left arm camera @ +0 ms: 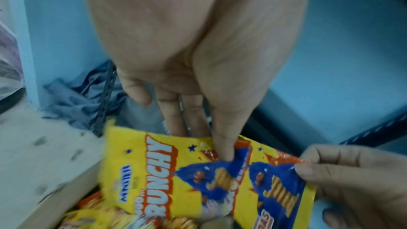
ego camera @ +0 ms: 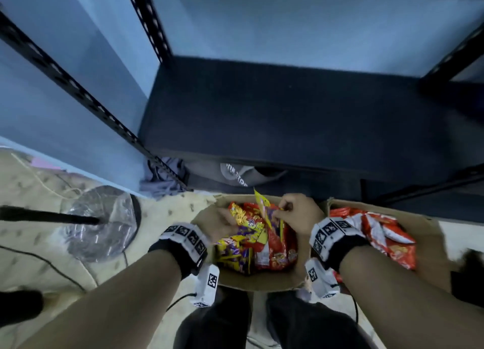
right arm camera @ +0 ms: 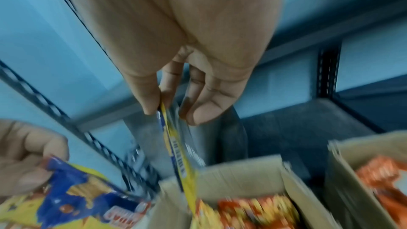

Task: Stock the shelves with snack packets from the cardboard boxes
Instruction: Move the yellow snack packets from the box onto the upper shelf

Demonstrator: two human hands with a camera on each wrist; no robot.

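Two open brown cardboard boxes (ego camera: 262, 280) sit below your hands in the head view, the one under them full of yellow and red snack packets. At your left wrist, your left hand (left arm camera: 187, 58) pinches a yellow-and-blue crinkly packet (left arm camera: 167, 171), thumb on top. At your right wrist, your right hand (right arm camera: 176, 50) pinches a second yellow packet (right arm camera: 176, 145) edge-on above the box.

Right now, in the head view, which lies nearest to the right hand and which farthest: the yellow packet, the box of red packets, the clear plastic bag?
1. yellow packet, in its grip.
2. box of red packets, just right.
3. clear plastic bag, far left.
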